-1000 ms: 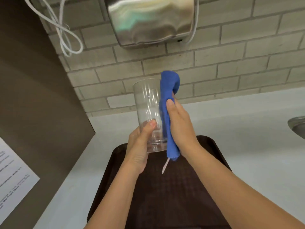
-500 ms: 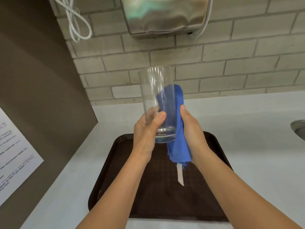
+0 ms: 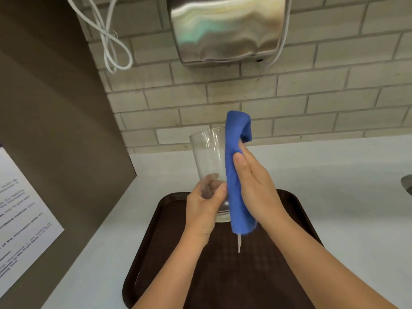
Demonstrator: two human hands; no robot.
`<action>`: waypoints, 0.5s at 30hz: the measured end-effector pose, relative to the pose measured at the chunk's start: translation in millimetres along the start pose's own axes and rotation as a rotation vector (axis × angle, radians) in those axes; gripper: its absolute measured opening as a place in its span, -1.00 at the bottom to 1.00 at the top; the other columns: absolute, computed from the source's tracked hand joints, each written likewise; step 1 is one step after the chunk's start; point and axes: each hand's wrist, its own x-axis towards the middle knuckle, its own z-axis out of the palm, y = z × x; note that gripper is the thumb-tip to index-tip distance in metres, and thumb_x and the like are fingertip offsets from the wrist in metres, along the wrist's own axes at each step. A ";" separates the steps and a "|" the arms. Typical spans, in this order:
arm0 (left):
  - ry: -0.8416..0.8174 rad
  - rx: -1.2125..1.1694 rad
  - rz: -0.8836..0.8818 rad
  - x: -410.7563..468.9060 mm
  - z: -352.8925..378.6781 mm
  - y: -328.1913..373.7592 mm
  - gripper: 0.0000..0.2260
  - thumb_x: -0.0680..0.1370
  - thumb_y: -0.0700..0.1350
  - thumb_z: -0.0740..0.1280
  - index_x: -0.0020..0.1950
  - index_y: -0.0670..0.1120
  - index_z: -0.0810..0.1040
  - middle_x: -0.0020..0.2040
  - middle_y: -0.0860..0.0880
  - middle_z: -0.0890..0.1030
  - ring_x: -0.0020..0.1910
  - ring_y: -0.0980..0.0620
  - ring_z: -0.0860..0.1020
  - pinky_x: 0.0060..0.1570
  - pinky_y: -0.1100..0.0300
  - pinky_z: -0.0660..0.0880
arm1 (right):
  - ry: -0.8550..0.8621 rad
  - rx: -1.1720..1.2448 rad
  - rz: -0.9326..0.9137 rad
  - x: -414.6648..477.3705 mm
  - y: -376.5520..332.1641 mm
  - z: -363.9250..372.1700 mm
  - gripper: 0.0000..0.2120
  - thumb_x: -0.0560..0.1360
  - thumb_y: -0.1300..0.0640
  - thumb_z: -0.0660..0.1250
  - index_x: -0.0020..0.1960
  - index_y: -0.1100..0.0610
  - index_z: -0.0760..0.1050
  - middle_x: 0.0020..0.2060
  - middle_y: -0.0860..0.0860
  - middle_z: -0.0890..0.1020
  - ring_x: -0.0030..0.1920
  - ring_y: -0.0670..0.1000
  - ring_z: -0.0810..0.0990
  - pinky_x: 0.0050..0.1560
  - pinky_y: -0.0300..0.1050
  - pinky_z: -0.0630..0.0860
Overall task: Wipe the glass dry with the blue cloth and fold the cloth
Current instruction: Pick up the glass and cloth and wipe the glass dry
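A tall clear glass (image 3: 208, 157) is held upright above the tray, my left hand (image 3: 204, 210) gripping its lower part from the left. The blue cloth (image 3: 234, 170) lies along the glass's right side from above the rim to below the base, with a white tag hanging from its lower end. My right hand (image 3: 256, 188) presses the cloth flat against the glass, thumb on the near face. The glass's right wall is hidden behind the cloth.
A dark brown tray (image 3: 296, 219) lies on the white counter (image 3: 345, 197) below my hands. A steel wall unit (image 3: 227, 27) and a looped white cable (image 3: 109, 41) hang on the brick wall. A brown panel (image 3: 55, 130) with a printed sheet (image 3: 20, 233) stands left. A sink rim (image 3: 406, 184) shows at right.
The cloth has slid up along the glass's side, its top now above the rim. The glass has dropped a little lower, with my left hand still on its base.
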 end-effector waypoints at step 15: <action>-0.476 -0.406 -0.228 5.8 -10.2 8.5 -0.51 0.13 0.24 0.49 -0.09 -0.04 0.69 -0.14 -0.02 0.73 -0.12 0.03 0.67 -0.14 0.12 0.61 | 0.102 0.010 -0.060 22.7 -0.4 -2.1 -0.62 0.59 0.06 0.01 0.40 0.01 0.20 0.40 -0.05 0.33 0.37 -0.19 0.28 0.18 -0.61 0.17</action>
